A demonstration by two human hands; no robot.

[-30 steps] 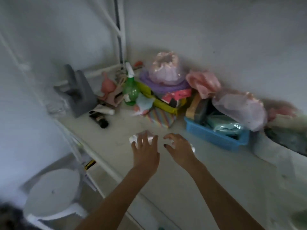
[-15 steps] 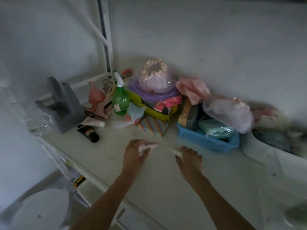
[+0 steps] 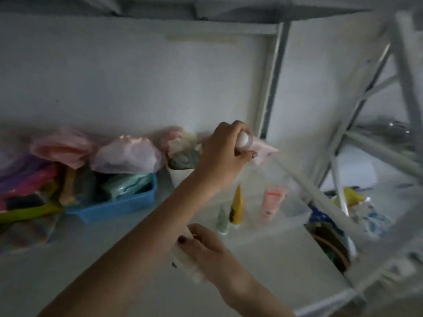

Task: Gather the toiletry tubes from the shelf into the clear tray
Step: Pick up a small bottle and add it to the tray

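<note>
We see the left hand (image 3: 223,154) raised and reaching across to the right, closed around a pale pink tube (image 3: 256,148) whose white cap end faces us and whose flat tail sticks out past the fingers. This tube is held in the air above the clear tray (image 3: 295,209), touching nothing but the hand. The right hand (image 3: 206,250) sits lower and nearer to us, curled around a white tube (image 3: 185,259) that is blurred; we can only make out its pale body under the fingers, just above the shelf (image 3: 263,259).

Beyond the right hand and below the left one, the clear tray stands on the shelf, its walls faint and hard to trace. Three tubes stand cap-down there: a small greenish tube (image 3: 222,220) nearest the right hand, a yellow tube (image 3: 237,208) just beside it, and a pink tube (image 3: 271,202) farther right. The pink one looks to be inside the tray; for the other two we cannot tell whether they are within its wall or just at its edge.

To the left of both hands, a blue basket (image 3: 119,207) holds soft bundles, with a pink bag (image 3: 64,147) and a pale lilac bag (image 3: 128,156) heaped over it. A white cup (image 3: 180,177) stuffed with cloth stands between the basket and the left forearm.
</note>
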